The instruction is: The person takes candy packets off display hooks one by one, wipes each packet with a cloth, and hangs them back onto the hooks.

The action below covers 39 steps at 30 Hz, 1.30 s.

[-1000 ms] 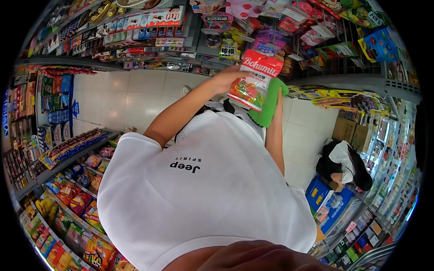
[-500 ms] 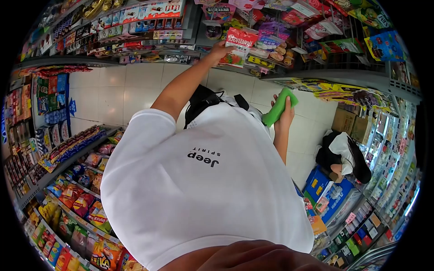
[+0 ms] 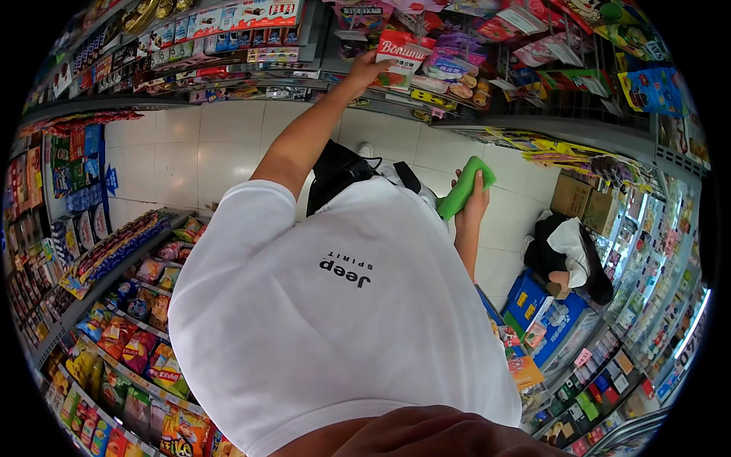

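Note:
A red and white candy bag marked Bohumi is gripped at its left side by my left hand. It is held upright in front of the hanging candy packets, beside purple packets; whether it rests on a hook or shelf is hidden. My right hand is lower and to the right, over the floor, with its fingers wrapped round a folded green cloth.
Chocolate boxes line the upper left shelf. Snack bags fill the lower left shelves. A crouching person is at the right, near a blue box and brown cartons. Tiled floor lies between the shelves.
My left hand has moved the candy bag forward and left, away from the green cloth, to the hanging packets. My right hand, with the cloth, has drawn back and lower.

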Each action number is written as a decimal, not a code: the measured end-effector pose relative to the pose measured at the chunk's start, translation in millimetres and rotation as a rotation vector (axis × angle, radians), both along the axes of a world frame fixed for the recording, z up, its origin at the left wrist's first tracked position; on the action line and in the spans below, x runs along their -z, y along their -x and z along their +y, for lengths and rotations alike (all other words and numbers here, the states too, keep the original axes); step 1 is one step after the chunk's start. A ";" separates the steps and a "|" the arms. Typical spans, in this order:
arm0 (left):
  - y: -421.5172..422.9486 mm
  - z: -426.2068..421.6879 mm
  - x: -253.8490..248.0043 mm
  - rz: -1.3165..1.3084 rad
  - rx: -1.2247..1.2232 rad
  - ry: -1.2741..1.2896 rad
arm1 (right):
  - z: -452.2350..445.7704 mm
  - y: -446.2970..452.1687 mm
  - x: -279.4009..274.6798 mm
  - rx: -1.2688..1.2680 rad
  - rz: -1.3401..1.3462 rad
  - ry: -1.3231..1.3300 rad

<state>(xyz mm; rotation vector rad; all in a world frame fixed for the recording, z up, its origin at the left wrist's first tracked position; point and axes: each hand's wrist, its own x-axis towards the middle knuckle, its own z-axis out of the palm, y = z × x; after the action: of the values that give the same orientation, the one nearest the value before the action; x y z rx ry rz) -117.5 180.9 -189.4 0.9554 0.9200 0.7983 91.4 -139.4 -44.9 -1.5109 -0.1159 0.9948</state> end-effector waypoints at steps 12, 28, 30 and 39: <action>6.5 -8.2 -13.6 -0.005 0.024 0.006 | -0.1 3.8 6.0 0.013 0.002 0.016; -2.2 11.6 -15.5 0.081 0.056 0.007 | -3.3 6.2 9.1 0.022 -0.007 0.044; -2.1 10.5 -4.0 0.039 0.045 -0.005 | -5.5 5.2 11.3 0.023 -0.002 0.062; -1.9 5.3 -15.5 0.007 0.026 0.028 | 0.9 7.8 9.8 0.027 0.011 0.072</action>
<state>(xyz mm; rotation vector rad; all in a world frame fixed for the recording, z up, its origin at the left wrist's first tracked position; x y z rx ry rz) -115.6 186.1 -173.9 0.9443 0.9216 0.7587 83.6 -138.5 -54.7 -1.5683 -0.0525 0.9948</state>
